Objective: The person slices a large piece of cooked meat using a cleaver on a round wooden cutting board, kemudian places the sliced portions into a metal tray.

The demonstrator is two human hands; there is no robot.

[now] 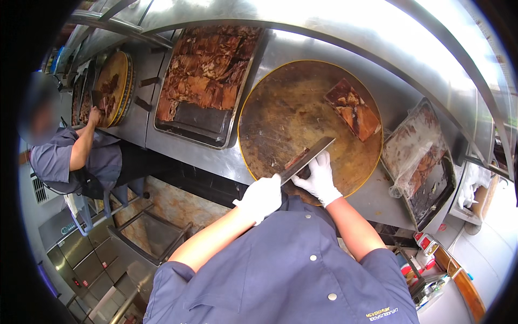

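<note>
My left hand (261,199), in a white glove, is wrapped around the handle of a cleaver (308,160). The blade slants up and to the right over the near part of a round wooden chopping block (279,109) with a yellow rim. Dark roasted meat (297,157) shows along the blade's far side. On the near side, my right hand (319,179), also gloved, bends its fingers around a dark piece of meat partly hidden by fingers and blade. A larger slab of browned meat (354,110) lies at the block's far right.
Left of the block, a metal tray (198,125) holds rows of sliced meat. To the right, a second tray (437,194) bears meat partly under plastic film. Farther left, a co-worker (77,158) cuts meat at another round block (117,81). A steel rail (323,38) curves above the counter.
</note>
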